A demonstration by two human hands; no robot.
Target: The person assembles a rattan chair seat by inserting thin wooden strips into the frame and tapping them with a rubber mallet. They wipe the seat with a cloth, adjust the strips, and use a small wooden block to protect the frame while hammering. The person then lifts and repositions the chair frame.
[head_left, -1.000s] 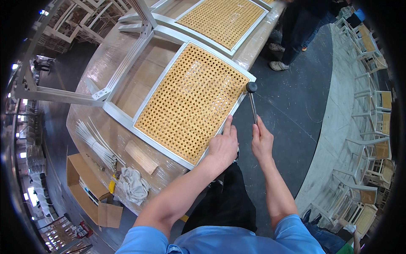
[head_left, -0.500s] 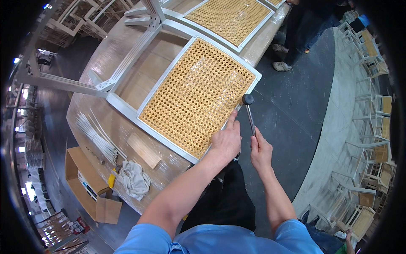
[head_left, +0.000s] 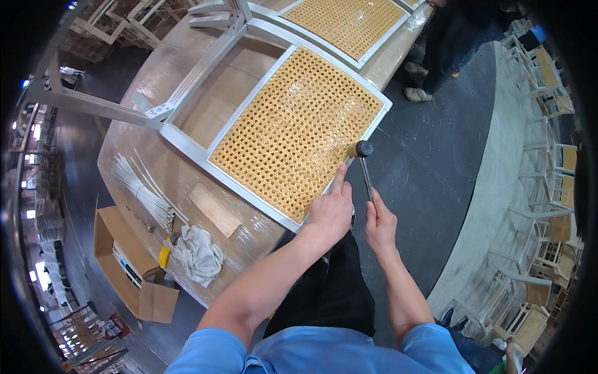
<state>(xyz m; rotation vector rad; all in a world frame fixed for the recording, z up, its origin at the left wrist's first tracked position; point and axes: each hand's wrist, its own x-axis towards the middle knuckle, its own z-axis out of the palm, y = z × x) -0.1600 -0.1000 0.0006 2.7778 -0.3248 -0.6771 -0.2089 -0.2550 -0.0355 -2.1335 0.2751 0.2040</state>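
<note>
A whitish wooden chair frame with a woven cane panel lies on the plastic-wrapped table. My left hand is at the panel's near right edge, index finger stretched along the rim and the other fingers bent over the frame's side; its thumb is hidden. In my right hand is a mallet, gripped by its metal shaft. The mallet's dark face points right, and its yellowish face is at the panel's edge just beyond my left fingertip. I cannot tell whether it touches.
On the table lie a bundle of white strips, a wooden block and a white cloth. An opened cardboard box stands at its left edge. Another cane-panelled frame lies beyond. A person stands far right; chair frames line the right.
The mallet's head has turned and shifted slightly left, so its yellowish face now shows by the panel's edge. My left hand stays on the frame.
</note>
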